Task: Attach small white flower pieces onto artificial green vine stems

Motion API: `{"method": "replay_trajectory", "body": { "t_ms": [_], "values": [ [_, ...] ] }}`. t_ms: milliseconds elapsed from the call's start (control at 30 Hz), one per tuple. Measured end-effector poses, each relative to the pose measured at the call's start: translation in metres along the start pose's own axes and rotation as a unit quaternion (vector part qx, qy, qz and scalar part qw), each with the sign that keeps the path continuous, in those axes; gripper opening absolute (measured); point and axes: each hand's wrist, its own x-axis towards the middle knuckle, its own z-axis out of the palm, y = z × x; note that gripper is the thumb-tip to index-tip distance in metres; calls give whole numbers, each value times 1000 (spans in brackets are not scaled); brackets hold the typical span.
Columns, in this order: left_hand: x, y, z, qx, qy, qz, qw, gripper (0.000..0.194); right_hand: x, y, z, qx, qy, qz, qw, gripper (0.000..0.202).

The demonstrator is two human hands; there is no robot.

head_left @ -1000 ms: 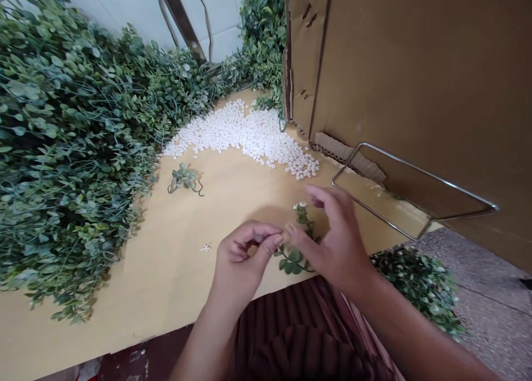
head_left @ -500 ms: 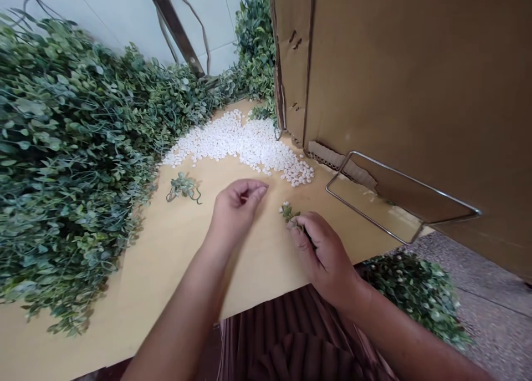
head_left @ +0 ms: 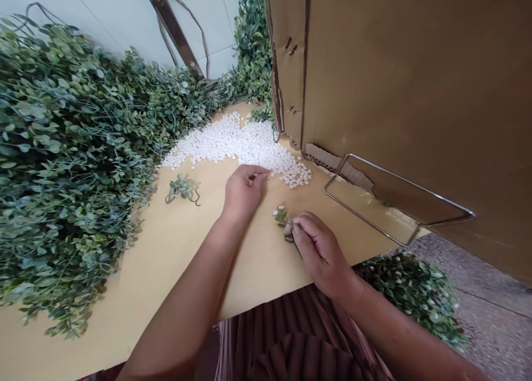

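My left hand (head_left: 246,189) is at the near edge of a spread of small white pieces (head_left: 249,142), thumb and fingertips pinched together; whatever may be between them is too small to make out. To its right, my right hand (head_left: 318,248) is closed round a small green sprig (head_left: 281,217), whose leaves and white tips stick out to the left of the fingers. A separate small leafy sprig (head_left: 182,187) with curled stems lies on the tan work surface (head_left: 166,264), left of my left hand.
Piled green foliage (head_left: 75,148) covers the left side. A large cardboard box (head_left: 394,81) stands at the right, a bent metal wire frame (head_left: 366,214) at its base. More foliage (head_left: 415,292) is low at the right, beyond the surface's edge.
My left hand has moved forward and slightly right, up to the white pieces. In my right hand the sprig has turned, and its tip now points further left.
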Motion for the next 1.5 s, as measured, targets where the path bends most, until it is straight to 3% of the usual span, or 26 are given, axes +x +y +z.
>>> {"method": "replay_trajectory", "body": {
  "t_ms": [67, 133, 300, 833, 1100, 1300, 1500],
  "values": [
    [-17, 7, -8, -151, 9, -72, 986, 8, 2, -1, 1, 10, -6, 4, 1000, 25],
    [-37, 15, -13, -273, -18, -137, 952, 12, 3, -2, 2, 18, -14, 5, 1000, 26],
    [-74, 26, -16, -390, -48, -228, 891, 20, 4, -3, 6, 9, -32, 2, 999, 24],
    [-95, 14, -18, -353, -40, -207, 912, 14, 2, -6, 12, -104, -14, -71, 992, 20],
    [-95, 9, -19, -405, -60, -243, 880, 25, 0, -7, 13, -84, -34, -55, 994, 20],
    [-94, 6, -21, -426, -69, -230, 872, 14, 1, -8, 14, -91, -33, -67, 993, 22],
    [-93, 8, -21, -454, -79, -243, 853, 16, 0, -9, 15, -94, -26, -76, 992, 21]
  ]
}}
